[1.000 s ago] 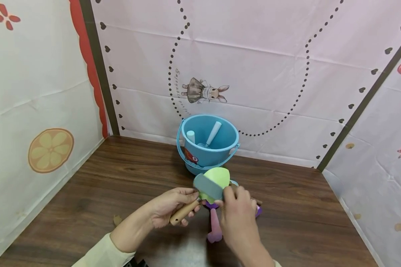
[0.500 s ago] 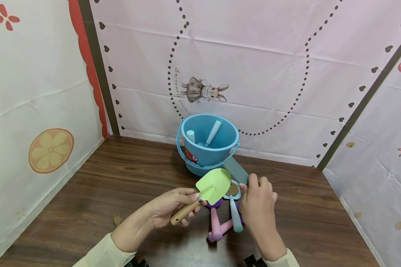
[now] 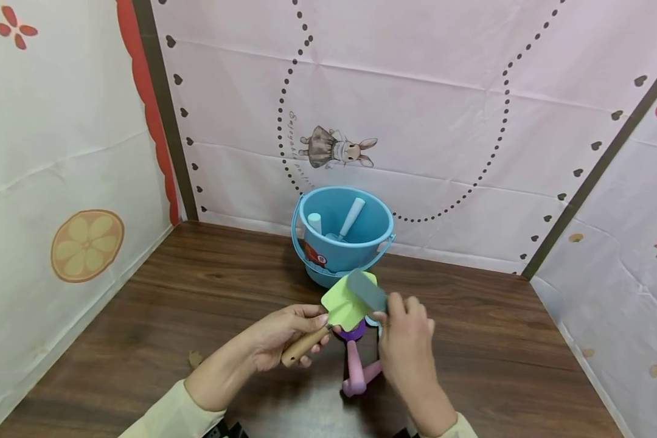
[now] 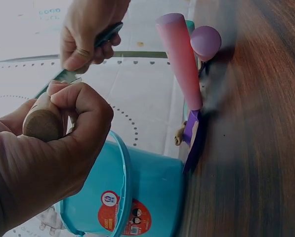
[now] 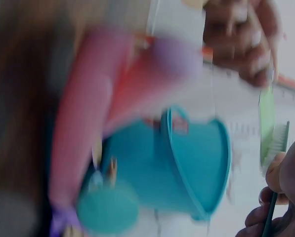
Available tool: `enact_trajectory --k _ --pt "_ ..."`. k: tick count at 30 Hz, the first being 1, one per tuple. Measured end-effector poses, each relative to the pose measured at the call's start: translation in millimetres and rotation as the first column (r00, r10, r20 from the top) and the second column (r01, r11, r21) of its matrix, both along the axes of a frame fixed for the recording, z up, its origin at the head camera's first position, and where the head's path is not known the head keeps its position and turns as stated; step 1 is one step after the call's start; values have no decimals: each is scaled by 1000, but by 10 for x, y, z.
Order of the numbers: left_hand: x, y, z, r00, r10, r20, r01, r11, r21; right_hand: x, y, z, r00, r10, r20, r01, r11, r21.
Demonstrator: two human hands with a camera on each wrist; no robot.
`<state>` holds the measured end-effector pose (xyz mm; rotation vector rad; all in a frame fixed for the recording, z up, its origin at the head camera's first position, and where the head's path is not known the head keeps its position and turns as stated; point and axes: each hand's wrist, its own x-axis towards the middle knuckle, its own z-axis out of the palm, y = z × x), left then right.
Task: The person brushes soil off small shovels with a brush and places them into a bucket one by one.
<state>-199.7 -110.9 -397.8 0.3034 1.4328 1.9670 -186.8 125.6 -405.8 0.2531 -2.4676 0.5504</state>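
Observation:
In the head view my left hand (image 3: 287, 334) grips the wooden handle (image 3: 302, 348) of a small trowel, its light green blade (image 3: 339, 307) pointing up and to the right. My right hand (image 3: 409, 340) holds a grey-green brush (image 3: 365, 291) that overlaps the blade. White bristles (image 5: 276, 140) face the blade in the right wrist view, right at its surface. The left wrist view shows the handle's round butt (image 4: 42, 124) inside the curled left fingers. Under the hands lie toy tools with pink handles (image 3: 354, 365) and a purple head (image 3: 352, 330).
A blue bucket (image 3: 342, 260) with its handle down stands behind the hands, holding tools with pale handles (image 3: 352, 218). A light blue tool (image 3: 371, 320) lies partly hidden by my right hand. A small brown piece (image 3: 194, 359) is on the wooden table (image 3: 213, 274) at left.
The brush moved off the blade to the right, then came back over it in my right hand. The left hand and trowel have hardly moved.

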Motion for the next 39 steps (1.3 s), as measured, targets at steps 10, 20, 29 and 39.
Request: enact_trajectory --k 10,20,29,39 --pt "22 12 -6 1000 0 10 0 1000 -15 -155 296 53 996 -86 20 87 995 -52" --pt "6 19 15 1000 -28 -14 29 1000 4 -149 312 75 996 -77 47 80 995 -62" --pt "0 3 28 1000 12 2 -12 1000 -5 -161 319 78 996 -63 70 68 995 -78" --pt "-82 16 278 845 95 -527 -322 876 -358 -139 348 103 995 -62 83 70 993 -96"
